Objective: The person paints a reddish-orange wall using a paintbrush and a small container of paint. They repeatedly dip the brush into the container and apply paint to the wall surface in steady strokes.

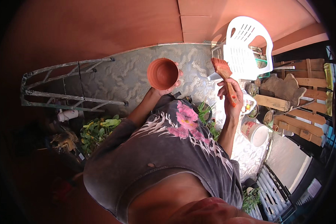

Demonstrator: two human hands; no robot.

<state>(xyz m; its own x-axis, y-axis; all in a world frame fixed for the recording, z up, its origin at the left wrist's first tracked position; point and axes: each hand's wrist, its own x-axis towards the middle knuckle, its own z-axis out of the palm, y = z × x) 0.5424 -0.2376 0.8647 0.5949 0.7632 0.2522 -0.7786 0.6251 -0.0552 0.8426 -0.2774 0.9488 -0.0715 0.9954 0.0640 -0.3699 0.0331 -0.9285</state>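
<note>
My left hand holds a terracotta-coloured plant pot by its right and lower side, with the pot's mouth facing the camera. The pot looks empty inside. To the right, my right hand grips a wide paintbrush by its handle, bristles pointing up and left. Reddish-brown colour covers the bristles and marks parts of the handle. Brush and pot are apart, with patterned floor tiles visible between them.
A white plastic chair stands at the upper right, beside a reddish wall. A paint-spattered ladder is at the left. Leafy plants, a white bucket, wooden boards and several small pots are around me.
</note>
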